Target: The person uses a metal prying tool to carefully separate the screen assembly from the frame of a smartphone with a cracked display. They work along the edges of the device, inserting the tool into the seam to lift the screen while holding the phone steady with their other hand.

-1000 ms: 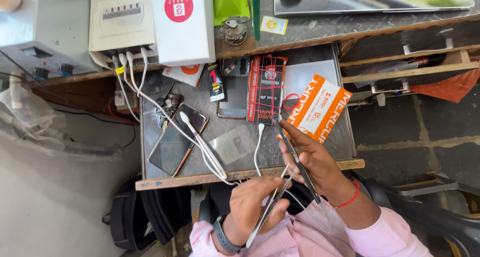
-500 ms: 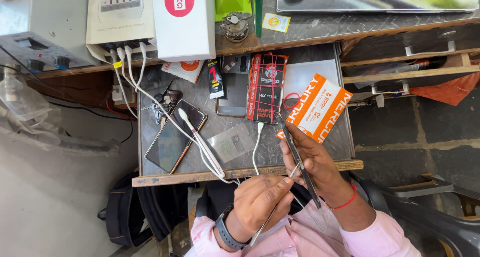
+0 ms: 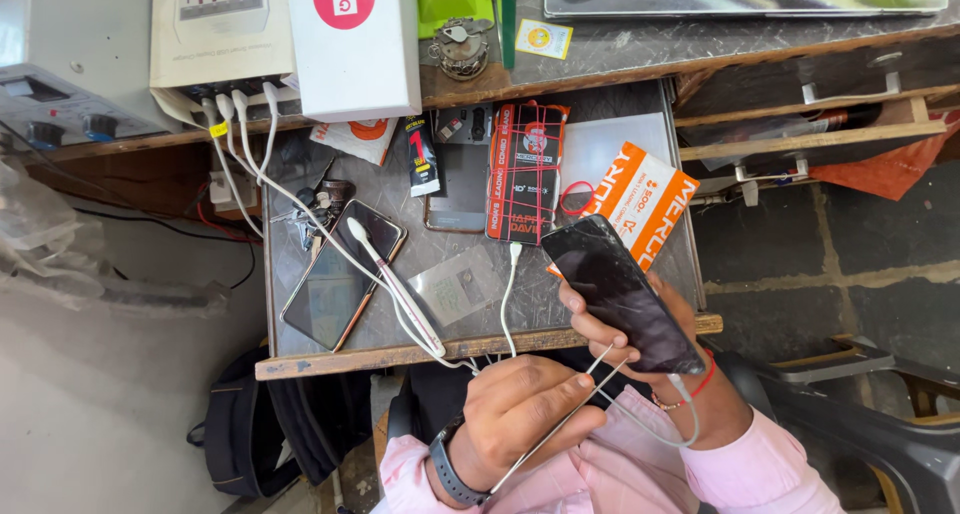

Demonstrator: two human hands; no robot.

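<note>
My right hand (image 3: 660, 359), with a red thread at the wrist, holds a black smartphone (image 3: 620, 292) with its dark screen facing up, just above the near edge of the grey work board (image 3: 600, 144). My left hand (image 3: 520, 414), wearing a dark wristwatch, pinches a thin white cable (image 3: 560, 424) that runs towards the phone's lower end. Both hands are close together in front of my pink-sleeved arms.
Another phone (image 3: 335, 284) lies on the board with a white charging cable (image 3: 390, 284) across it. Keys (image 3: 305, 219), a red-and-black packet (image 3: 525, 169), an orange packet (image 3: 645, 209) and a clear film (image 3: 460, 286) lie nearby. A white multi-port charger (image 3: 220, 34) and white box (image 3: 355, 39) stand behind. A black bag (image 3: 240, 424) sits on the floor.
The phone in my right hand has turned from edge-on to screen-up. My left hand has stayed on the white cable, shifting slightly towards the phone.
</note>
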